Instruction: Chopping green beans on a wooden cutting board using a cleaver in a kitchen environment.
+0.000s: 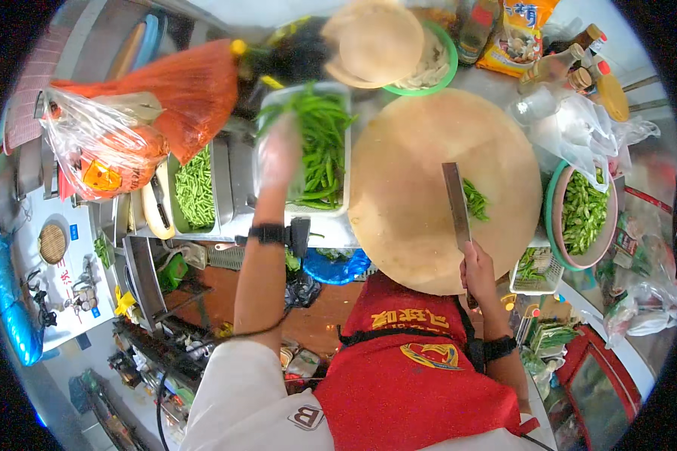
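Note:
My right hand (477, 269) grips the handle of a cleaver (457, 203), whose blade stands edge-down on a round wooden chopping board (406, 186). Against the blade's right side lies a small heap of cut green peppers (475, 198). My left hand (280, 149), blurred by motion, is over the left side of a white plastic basket (345, 163) of long green peppers (322, 163). Its fingers are lost in the blur among the peppers, so whether it holds any cannot be told.
Left of the basket stands a metal tray of chopped green beans (194, 191), beside a peeler (159, 197) and bagged goods (113, 152). A bowl of cut green vegetables (584, 214) sits right of the board. Bottles (553, 65) and a green-rimmed basket (448, 42) stand behind.

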A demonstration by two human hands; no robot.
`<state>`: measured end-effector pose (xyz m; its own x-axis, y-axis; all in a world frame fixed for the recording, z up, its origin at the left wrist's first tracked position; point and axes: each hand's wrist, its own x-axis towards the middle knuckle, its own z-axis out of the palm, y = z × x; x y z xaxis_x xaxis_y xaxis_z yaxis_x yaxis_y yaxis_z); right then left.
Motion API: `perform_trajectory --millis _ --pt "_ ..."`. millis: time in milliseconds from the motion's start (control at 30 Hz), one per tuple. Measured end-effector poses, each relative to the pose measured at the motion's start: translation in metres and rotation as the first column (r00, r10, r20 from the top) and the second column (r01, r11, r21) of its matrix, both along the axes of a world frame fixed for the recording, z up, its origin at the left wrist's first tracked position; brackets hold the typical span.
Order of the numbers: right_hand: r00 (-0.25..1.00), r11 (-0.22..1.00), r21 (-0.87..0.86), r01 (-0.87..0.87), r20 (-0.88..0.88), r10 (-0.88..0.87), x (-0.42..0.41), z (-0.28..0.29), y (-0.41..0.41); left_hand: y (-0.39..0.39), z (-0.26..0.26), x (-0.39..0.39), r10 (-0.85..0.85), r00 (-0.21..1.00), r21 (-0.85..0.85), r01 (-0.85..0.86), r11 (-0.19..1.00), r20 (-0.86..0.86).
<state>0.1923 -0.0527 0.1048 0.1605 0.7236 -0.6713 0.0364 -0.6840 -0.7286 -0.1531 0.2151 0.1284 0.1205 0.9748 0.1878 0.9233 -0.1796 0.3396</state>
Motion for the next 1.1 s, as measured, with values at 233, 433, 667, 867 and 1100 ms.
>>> perform_trajectory --millis 233,433,667,867,1100 --pt "0.999 0.999 -0.030 0.036 0.029 -0.035 -0.002 -0.001 0.000 0.077 -0.020 0.054 -0.380 0.861 -0.449 0.206 0.869 -0.340" --pt "0.986 0.991 0.130 -0.038 0.168 0.016 0.003 -0.023 -0.010 0.055 0.013 0.046 -0.669 0.679 -0.633 0.382 0.673 -0.301" --pt "0.996 1.000 0.026 -0.017 0.086 0.015 0.004 0.002 0.002 -0.013 0.059 0.002 -0.245 0.927 -0.283 0.163 0.945 -0.284" --pt "1.000 1.000 0.004 -0.001 -0.012 0.002 0.006 0.003 0.003 -0.066 0.063 -0.012 0.235 0.709 -0.153 -0.179 0.972 0.665" --pt "0.939 0.976 -0.140 0.169 -0.279 -0.202 0.007 0.005 0.011 -0.150 -0.016 0.092 0.666 0.147 -0.676 0.282 0.681 0.732"
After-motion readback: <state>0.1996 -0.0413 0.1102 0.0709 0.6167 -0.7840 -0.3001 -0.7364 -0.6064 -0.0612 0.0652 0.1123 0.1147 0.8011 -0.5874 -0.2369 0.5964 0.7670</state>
